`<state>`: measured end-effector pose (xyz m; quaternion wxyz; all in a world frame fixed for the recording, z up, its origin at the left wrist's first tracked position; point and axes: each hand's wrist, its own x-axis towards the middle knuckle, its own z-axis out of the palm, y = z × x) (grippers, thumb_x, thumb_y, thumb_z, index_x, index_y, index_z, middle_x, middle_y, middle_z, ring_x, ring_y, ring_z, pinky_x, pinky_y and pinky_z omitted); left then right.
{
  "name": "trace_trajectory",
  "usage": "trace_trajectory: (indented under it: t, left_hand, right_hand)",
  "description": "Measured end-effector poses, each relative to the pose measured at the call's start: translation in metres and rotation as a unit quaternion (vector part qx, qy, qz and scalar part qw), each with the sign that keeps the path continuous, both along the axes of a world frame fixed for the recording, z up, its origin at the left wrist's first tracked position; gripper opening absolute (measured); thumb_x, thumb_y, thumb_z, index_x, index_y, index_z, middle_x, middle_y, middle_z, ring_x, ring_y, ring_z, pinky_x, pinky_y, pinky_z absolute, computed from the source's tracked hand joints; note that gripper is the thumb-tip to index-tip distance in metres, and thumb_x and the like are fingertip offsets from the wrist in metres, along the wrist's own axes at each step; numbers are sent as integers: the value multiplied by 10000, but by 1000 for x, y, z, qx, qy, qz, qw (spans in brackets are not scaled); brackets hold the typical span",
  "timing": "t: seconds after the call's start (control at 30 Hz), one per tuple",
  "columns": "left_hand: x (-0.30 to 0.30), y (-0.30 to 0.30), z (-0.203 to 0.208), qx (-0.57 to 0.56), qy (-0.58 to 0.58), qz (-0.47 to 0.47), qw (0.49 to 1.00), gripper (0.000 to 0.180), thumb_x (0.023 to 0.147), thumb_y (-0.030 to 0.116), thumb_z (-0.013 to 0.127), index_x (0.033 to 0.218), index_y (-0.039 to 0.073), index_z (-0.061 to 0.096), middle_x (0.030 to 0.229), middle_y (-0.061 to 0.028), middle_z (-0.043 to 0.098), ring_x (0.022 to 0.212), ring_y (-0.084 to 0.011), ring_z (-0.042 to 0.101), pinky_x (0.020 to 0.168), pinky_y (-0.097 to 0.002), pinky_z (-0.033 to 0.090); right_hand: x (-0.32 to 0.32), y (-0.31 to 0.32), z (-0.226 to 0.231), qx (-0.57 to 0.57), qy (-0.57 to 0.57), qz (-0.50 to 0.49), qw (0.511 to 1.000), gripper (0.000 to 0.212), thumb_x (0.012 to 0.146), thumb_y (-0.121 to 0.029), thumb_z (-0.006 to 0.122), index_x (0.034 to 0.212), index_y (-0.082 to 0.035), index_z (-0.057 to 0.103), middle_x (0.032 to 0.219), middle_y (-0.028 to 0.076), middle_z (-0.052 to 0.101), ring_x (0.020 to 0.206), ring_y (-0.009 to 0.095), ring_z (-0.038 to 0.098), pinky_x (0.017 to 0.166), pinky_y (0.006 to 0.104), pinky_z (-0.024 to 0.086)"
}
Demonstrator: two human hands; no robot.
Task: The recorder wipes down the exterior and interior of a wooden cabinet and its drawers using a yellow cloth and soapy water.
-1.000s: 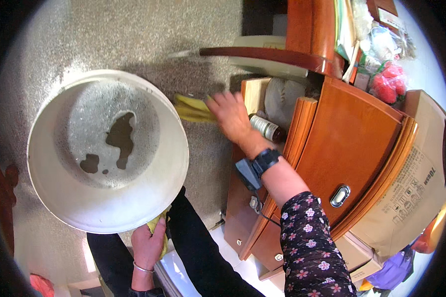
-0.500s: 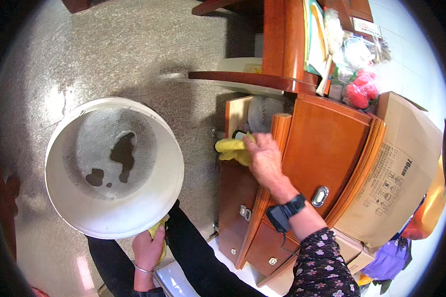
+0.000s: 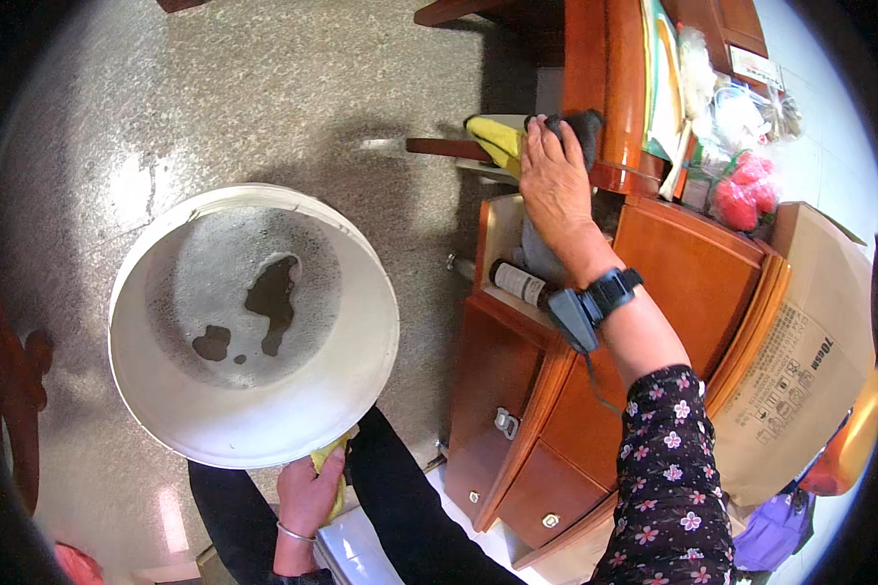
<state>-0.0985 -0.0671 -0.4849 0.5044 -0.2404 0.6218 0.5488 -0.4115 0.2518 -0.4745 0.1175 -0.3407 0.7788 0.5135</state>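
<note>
My right hand (image 3: 558,190) presses a cleaning cloth (image 3: 498,144), yellow at one end and dark grey at the other, against the reddish-brown wooden edge (image 3: 444,148) above an open drawer. Its fingers lie over the cloth. A dark watch-like device is strapped to that wrist. Down between my knees, my left hand (image 3: 307,502) is closed on a yellow cloth (image 3: 337,492), partly hidden under the bucket's rim. The large white bucket (image 3: 361,390) stands before me with foamy grey water (image 3: 205,283) inside.
A bottle with a white label (image 3: 519,283) lies in the open drawer (image 3: 502,219). The wooden cabinet (image 3: 668,263) stands on the right, with a cardboard box (image 3: 800,331) beside it. Bagged red items (image 3: 746,190) sit on top. Speckled floor (image 3: 293,88) spreads beyond the bucket.
My right hand has moved up and away from the drawer's front to the wooden edge above, carrying the cloth. The bottle now shows. The view has shifted slightly; my left hand keeps its hold.
</note>
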Motion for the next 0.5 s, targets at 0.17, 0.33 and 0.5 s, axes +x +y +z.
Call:
trace_trajectory:
  t: [0.17, 0.33, 0.5]
  left_hand:
    - [-7, -1, 8, 18, -156, 148, 976, 431, 901, 374, 564, 979, -43, 640, 857, -133, 669, 764, -187, 622, 698, -332, 477]
    - [-7, -3, 12, -21, -220, 151, 963, 417, 914, 364, 560, 889, -43, 647, 730, -67, 634, 679, -123, 568, 646, -293, 472]
    - [1, -5, 16, -34, -208, 159, 965, 353, 904, 334, 584, 916, -14, 643, 698, -86, 640, 672, -140, 601, 651, -300, 483]
  right_hand:
    - [0, -1, -66, 2, 4, -44, 999, 442, 837, -178, 475, 1225, 29, 518, 1310, 174, 466, 1173, 285, 433, 987, 423, 306]
    - [2, -5, -132, 47, -33, -65, 996, 430, 887, -217, 452, 1242, 10, 537, 1314, 183, 472, 1126, 299, 450, 928, 436, 319]
    - [-2, -3, -202, 47, -49, -63, 996, 428, 871, -198, 485, 1269, -42, 514, 1315, 126, 472, 1089, 225, 472, 861, 376, 353]
